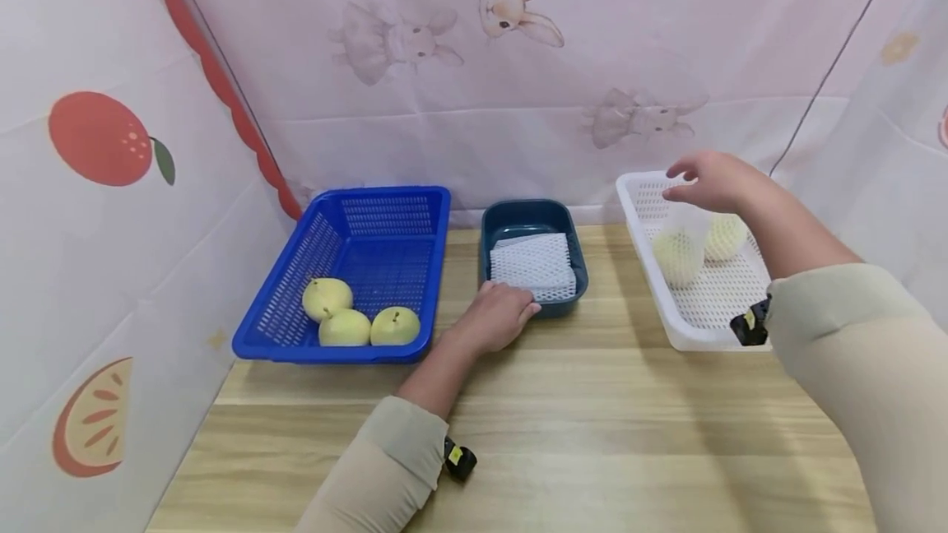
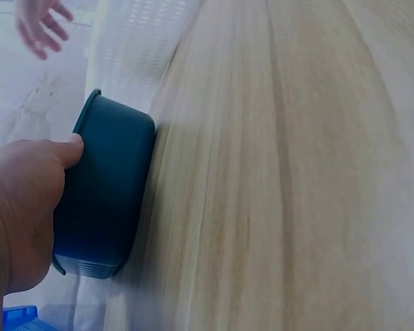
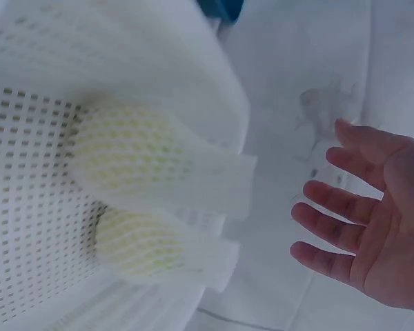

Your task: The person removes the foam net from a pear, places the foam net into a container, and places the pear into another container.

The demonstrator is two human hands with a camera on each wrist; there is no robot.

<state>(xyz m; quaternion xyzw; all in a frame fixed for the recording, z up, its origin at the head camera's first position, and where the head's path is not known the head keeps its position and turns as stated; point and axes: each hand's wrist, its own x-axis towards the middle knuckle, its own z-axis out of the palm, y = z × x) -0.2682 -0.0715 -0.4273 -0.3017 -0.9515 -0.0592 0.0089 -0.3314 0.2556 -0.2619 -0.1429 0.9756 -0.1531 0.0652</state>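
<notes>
My left hand (image 1: 498, 317) is at the near rim of a small dark teal plastic basket (image 1: 578, 274). In the left wrist view its thumb lies against the outer wall, and the other fingers are hidden behind the rim. White foam net sleeves (image 1: 535, 263) lie flat inside that basket. My right hand (image 1: 713, 180) hovers over the far end of a white plastic basket (image 1: 670, 315), fingers relaxed and holding nothing. Inside the white basket are two pale yellow-green pears in foam nets, a nearer-left netted pear (image 3: 127, 155) and another netted pear (image 3: 141, 243).
A blue plastic basket (image 1: 336, 354) stands on the left, with three bare pears (image 1: 345, 327) grouped at its near end. All baskets stand on a wooden table (image 1: 592, 434). A printed cloth (image 1: 415, 138) hangs behind them and along both sides.
</notes>
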